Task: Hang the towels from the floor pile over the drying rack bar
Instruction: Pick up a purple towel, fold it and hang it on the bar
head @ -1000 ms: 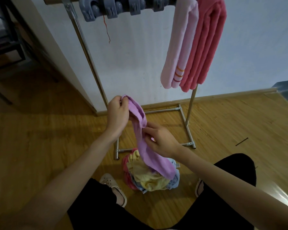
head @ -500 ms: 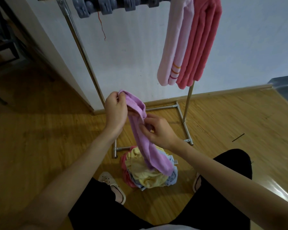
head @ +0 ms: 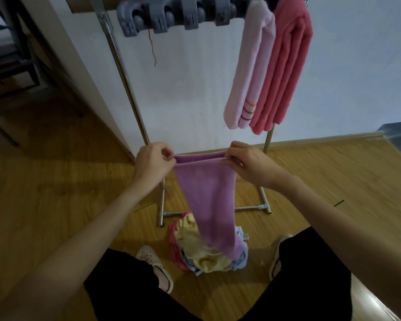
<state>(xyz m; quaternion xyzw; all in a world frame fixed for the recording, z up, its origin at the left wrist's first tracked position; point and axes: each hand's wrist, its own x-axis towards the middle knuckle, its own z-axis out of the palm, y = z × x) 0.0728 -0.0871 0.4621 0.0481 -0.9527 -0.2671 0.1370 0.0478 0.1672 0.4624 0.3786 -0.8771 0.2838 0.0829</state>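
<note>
A purple towel (head: 208, 198) hangs stretched between my hands, its lower end drooping onto the floor pile (head: 206, 253) of yellow, blue and pink towels. My left hand (head: 152, 164) pinches its top left corner, my right hand (head: 245, 163) pinches the top right corner. Behind them stands the metal drying rack (head: 125, 72). A pale pink towel (head: 250, 70) and a coral towel (head: 285, 68) hang side by side over its top bar at the upper right.
Grey plastic clips (head: 171, 15) sit along the bar to the left of the hung towels. The rack's base frame (head: 263, 205) lies on the wooden floor just beyond the pile. My feet in pale slippers (head: 156, 267) flank the pile. Dark furniture (head: 7, 66) stands far left.
My right hand has slid from the towel's middle up to its top edge and moved right. The bunched purple towel is now spread wide between both hands.
</note>
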